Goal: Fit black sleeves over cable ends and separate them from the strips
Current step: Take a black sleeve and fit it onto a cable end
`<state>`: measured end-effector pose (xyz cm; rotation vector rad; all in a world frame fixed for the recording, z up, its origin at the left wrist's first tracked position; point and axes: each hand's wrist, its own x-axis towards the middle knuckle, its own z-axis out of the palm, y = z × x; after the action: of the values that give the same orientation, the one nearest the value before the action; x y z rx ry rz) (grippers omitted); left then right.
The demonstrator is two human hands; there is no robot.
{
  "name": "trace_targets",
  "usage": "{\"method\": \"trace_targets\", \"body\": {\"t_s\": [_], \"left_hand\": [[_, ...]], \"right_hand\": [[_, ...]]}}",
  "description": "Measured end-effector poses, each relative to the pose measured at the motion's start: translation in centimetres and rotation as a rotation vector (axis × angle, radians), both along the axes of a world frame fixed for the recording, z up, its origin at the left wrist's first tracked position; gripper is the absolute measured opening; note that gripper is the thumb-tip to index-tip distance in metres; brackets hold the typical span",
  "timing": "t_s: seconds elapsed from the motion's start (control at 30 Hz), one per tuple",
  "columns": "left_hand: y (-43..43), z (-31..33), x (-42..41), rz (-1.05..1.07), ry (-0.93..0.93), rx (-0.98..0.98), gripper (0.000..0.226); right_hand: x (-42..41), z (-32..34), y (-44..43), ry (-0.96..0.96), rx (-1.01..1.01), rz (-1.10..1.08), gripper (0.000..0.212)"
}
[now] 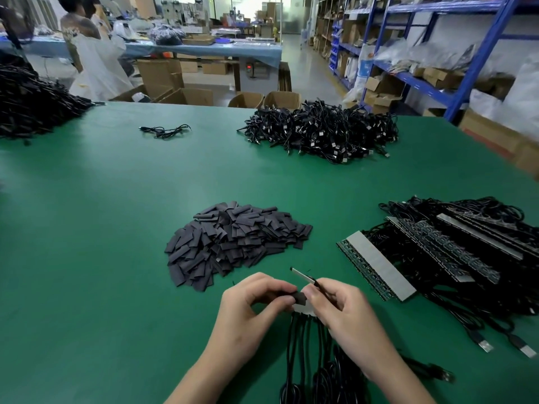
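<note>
On green table, near edge: left hand pinches 1 black sleeve; right hand grips strip, cables hanging below. Likely risks: flattened sleeve mouth catches on the cable end; twisting breaks neighbouring ends off prematurely.

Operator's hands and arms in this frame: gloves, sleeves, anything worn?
Nothing worn. The left hand and right hand are bare, no gloves, no rings visible. The left forearm and right forearm are uncovered to the frame edge: no sleeves, watch or wristband.
</note>
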<state>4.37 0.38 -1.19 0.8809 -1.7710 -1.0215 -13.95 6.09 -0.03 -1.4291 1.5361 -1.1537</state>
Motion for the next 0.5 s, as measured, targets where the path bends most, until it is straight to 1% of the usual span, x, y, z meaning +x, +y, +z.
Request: {"method": "trace_targets", "body": {"t_s": [0.1,0.17,0.27,0.43,0.47,0.5], "left_hand": [[-0.10,0.17,0.04,-0.017,-0.015,-0.054,0.015],[-0.17,0.22,0.09,-0.031,-0.042,-0.115,0.020],[-0.23,0.08,0.20,-0.031,-0.113,-0.205,0.025],[-0.37,0.05,0.28,0.018,-0.133,-0.226,0.022],[-0.45,0.08,0.30,0.030,-0.123,-0.214,0.021],[-0.56,0.12,0.37,0.044,-0.107,-0.191,0.019]], "right_hand": [[0.10,0.06,0.07,-0.015,-0.002,0.015,0.034],[0.16,0.11,0.10,-0.023,0.002,0.004,0.033],[0.15,0.04,0.19,-0.025,-0.001,-0.009,0.022],[0.23,-0.04,0.18,-0.001,-0.014,0.012,0.016],[0.21,0.13,0.25,-0.006,-0.021,0.020,0.017],[0.12,0.31,0.35,-0.012,-0.032,0.023,0.025]]}}
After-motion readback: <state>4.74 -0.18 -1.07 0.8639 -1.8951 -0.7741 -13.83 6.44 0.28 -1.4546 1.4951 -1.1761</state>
